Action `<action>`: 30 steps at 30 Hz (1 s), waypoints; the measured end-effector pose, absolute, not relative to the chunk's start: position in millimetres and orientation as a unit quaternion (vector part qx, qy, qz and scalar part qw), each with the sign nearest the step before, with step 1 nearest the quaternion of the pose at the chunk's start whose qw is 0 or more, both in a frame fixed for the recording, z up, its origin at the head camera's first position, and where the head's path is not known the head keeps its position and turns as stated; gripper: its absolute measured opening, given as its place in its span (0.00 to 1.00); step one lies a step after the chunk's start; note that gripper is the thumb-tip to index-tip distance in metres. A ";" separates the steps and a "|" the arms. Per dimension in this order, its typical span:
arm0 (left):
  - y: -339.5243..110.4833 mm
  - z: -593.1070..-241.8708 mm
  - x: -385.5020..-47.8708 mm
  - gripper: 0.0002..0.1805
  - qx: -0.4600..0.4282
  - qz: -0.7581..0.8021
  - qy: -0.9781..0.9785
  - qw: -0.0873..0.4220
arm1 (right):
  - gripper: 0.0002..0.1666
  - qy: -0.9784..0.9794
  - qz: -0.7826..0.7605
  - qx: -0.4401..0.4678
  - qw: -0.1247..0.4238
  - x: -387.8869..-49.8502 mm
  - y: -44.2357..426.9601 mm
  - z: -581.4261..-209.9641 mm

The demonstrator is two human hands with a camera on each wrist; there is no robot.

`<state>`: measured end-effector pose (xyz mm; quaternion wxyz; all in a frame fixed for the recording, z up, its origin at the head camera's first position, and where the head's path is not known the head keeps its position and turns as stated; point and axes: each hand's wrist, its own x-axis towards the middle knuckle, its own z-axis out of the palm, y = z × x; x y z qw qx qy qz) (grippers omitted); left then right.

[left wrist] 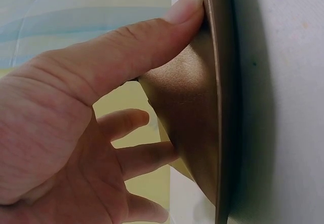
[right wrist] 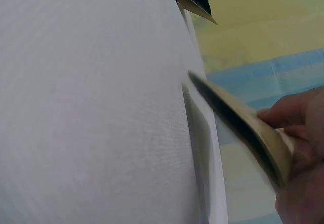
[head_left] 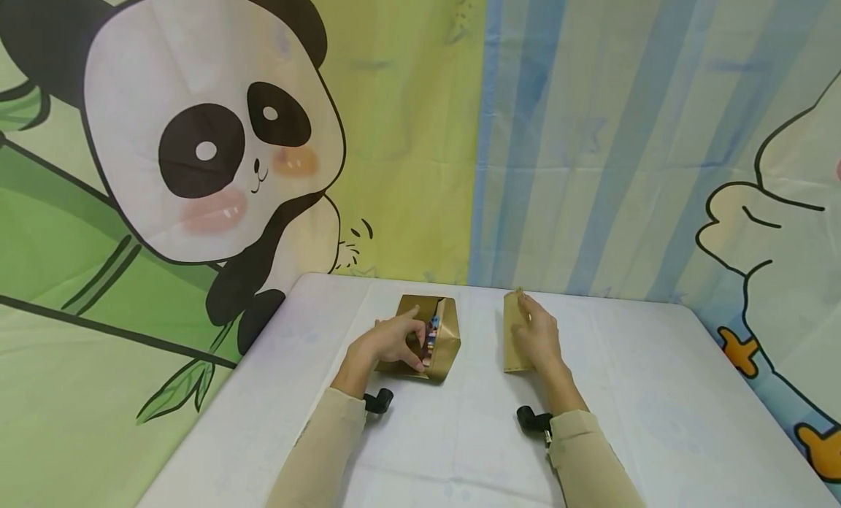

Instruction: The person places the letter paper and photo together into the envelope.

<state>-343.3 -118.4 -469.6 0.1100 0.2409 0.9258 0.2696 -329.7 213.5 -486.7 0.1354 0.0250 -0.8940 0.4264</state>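
In the head view, a gold package (head_left: 449,340) lies on the table, its slit open and small multicoloured contents (head_left: 431,336) showing inside. My left hand (head_left: 388,339) is over it, thumb and index finger spread at the opening. The left wrist view has the thumb of that left hand (left wrist: 96,67) pressing the rim of the gold package (left wrist: 190,92), while the other fingers are stretched out by its flap. My right hand (head_left: 540,336) pinches a flat gold-tan rectangular piece (head_left: 512,340) by its right side. Close up, this gold-tan piece (right wrist: 253,125) looks thin, with a dark side, in the right hand (right wrist: 304,138).
A white cloth covers the table (head_left: 453,442). Behind it hangs a printed backdrop (head_left: 407,128) with a panda and blue stripes. Black wrist-camera mounts (head_left: 379,401) sit by both sleeves.
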 end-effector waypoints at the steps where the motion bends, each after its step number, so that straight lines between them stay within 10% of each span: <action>1: -118.4 -469.6 -343.2 0.20 0.241 0.269 0.926 0.111 | 0.38 -0.892 0.428 0.029 0.141 -330.8 212.6 -486.7; 30: -118.4 -466.2 -341.0 0.20 0.250 0.280 0.921 0.106 | 0.48 -0.827 0.545 0.078 0.110 -329.5 189.1 -474.3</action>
